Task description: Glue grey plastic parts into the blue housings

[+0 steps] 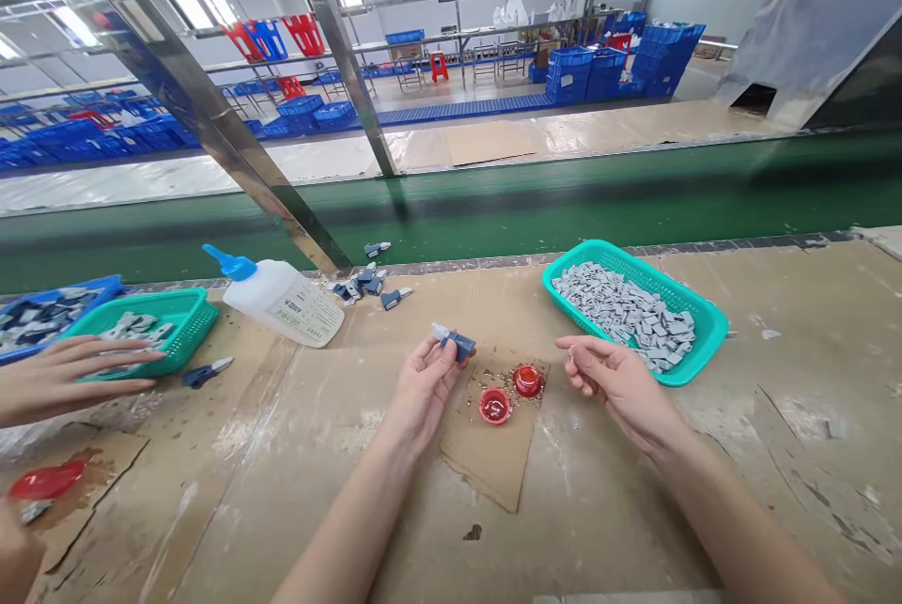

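My left hand is shut on a small blue-grey part with a white tip, held between thumb and fingers. Just right of it, two red-filled round dishes sit on a cardboard scrap. My right hand hovers beside them with its fingertips drawn together. Whether they pinch anything is too small to tell. Nearest to that hand is a teal plastic basket heaped with grey parts.
A white glue bottle with a blue nozzle lies on the bench among loose blue-grey parts. At the left, a co-worker's hand rests on a teal basket, near blue-handled pliers. A green conveyor belt runs behind.
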